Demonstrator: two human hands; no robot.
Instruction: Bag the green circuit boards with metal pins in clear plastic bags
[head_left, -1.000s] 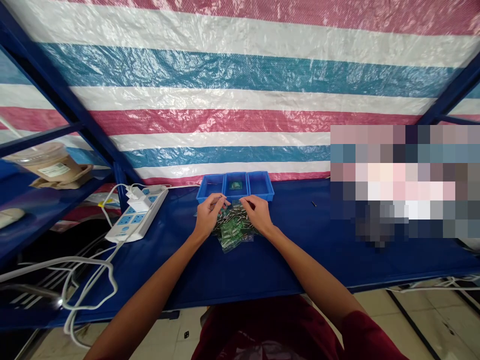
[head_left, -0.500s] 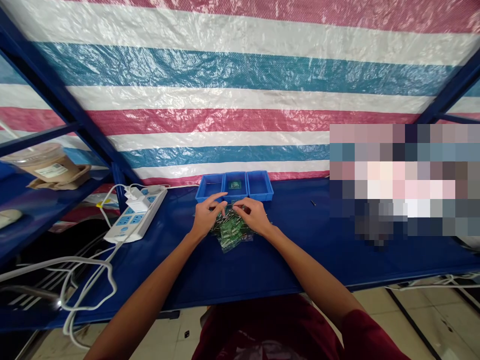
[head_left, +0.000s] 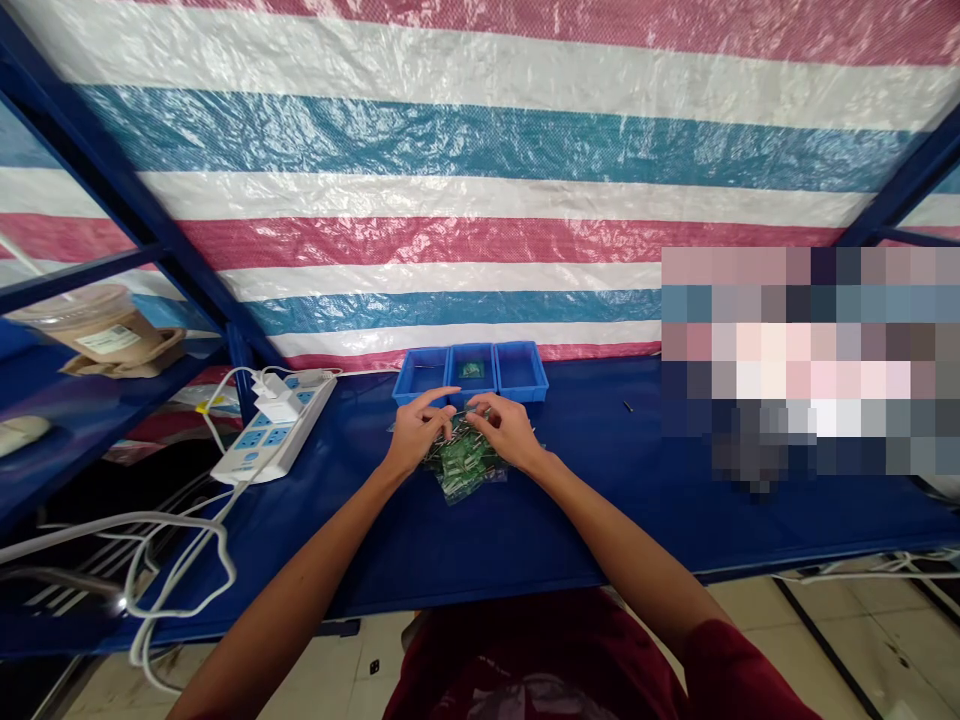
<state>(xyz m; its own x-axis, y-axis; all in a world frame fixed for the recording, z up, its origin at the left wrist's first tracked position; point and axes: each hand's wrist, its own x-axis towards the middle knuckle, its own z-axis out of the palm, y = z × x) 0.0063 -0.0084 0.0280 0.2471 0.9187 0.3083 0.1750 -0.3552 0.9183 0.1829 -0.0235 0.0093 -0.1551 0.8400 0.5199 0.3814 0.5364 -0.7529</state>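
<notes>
A loose pile of small clear packets with green pieces (head_left: 461, 470) and thin metal pieces, perhaps screws, lies on the blue table. At its left edge is my left hand (head_left: 414, 432), with the index finger stretched out and the thumb and other fingers curled together. Facing it, my right hand (head_left: 508, 432) bends over the pile with thumb and fingertips pinched. Whatever small thing either hand holds is too small to name. Just behind the hands stand three joined blue bins; the middle bin (head_left: 472, 391) contains green packets, and the left bin (head_left: 406, 383) shows a thin piece.
A white power strip (head_left: 259, 455) with a plugged-in charger (head_left: 277, 400) and looping white cables (head_left: 217, 535) occupies the left side. A small dark screw-like piece (head_left: 628, 406) lies to the right. A drink cup (head_left: 109, 330) stands on the left shelf. The far right is pixelated.
Both hands keep almost the same place over the pile. The left index finger reaches slightly farther right, and the right fingertips have shifted a little. The view has moved very slightly.
</notes>
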